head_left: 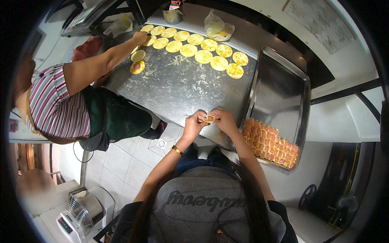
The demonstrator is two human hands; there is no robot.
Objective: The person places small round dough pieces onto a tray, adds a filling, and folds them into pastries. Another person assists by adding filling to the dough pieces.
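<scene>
My left hand [193,123] and my right hand [223,119] meet at the near edge of the steel table [178,87], both pinching one small yellow dough piece [209,118] with a pink filling. Several flat yellow dough rounds [204,56] lie in rows at the table's far side. To my right stands a steel tray [283,89]; its near end holds several folded pieces with pink filling [269,142].
A co-worker in a striped shirt and dark apron stands at the left, one hand [140,37] on the dough rounds. A metal cup [172,15] and a plastic bag [218,26] sit at the back. A small machine with a fan [81,212] is at lower left. Tiled floor lies below.
</scene>
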